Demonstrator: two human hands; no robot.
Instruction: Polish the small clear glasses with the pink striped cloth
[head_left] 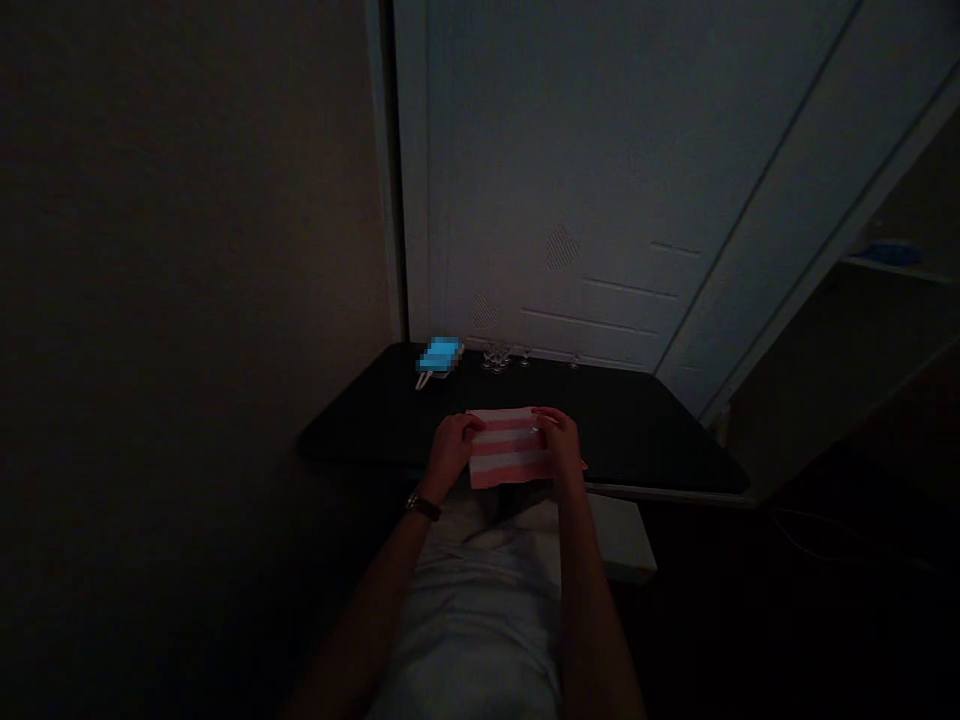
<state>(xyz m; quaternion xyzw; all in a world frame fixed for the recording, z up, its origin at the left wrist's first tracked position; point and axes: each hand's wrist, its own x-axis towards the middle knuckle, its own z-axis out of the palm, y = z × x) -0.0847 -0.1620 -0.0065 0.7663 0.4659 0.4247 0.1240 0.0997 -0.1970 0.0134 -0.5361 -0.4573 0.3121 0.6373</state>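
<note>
A flat, rectangular piece with pink and white stripes (pixel 504 462), cloth or paper, spans the space between my hands above the near edge of the black table. My left hand (pixel 450 447) pinches its upper left side, thumb and fingers closed on the edge. On the other side my right hand (pixel 562 440) grips the upper right part. A small shiny, clear spot shows by the right fingertips, too small to name. The dim light hides the finer finger detail.
At the back left of the black table (pixel 630 430) stands a phone-like device with a blurred blue screen (pixel 439 354). Several small clear objects (pixel 496 357) sit along the back edge, below a pale panel (pixel 540 150). A white stool-like surface (pixel 621 535) is beside my lap.
</note>
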